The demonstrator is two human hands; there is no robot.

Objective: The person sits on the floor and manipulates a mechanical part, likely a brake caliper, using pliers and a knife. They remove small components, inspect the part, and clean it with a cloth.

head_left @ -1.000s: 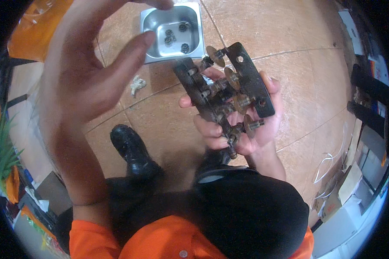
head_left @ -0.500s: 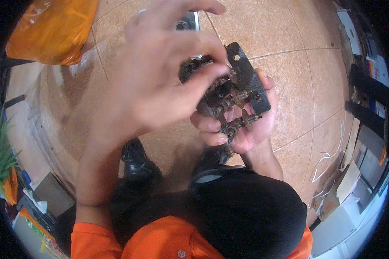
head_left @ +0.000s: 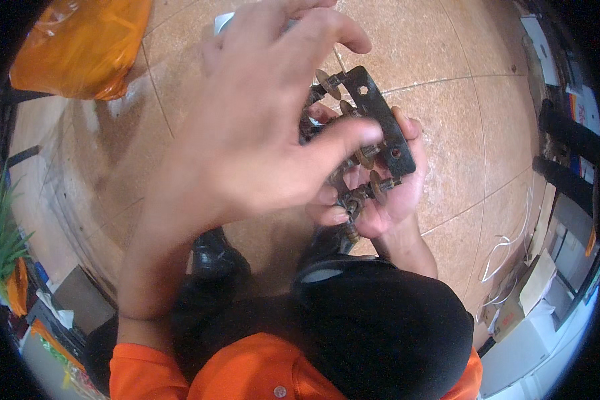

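Head view: left hand (head_left: 263,127) arches over the dark metal assembly (head_left: 376,105), grip apart, contact unclear; right hand (head_left: 401,198), palm underneath, clamps its grip around it.

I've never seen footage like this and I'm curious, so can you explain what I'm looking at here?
There is no machine at work here: these are a person's two bare hands. Every picture comes from a wide fisheye camera on the person's head, looking down, which is why edges curve.

The right hand holds a dark metal part with round, brownish discs. The left hand reaches across it, fingers spread; its thumb overlaps the part, though I can't tell if it touches.

Below is a tiled floor, with a dark shoe and, to the right, a thin white cable. An orange plastic bag shows at upper left.
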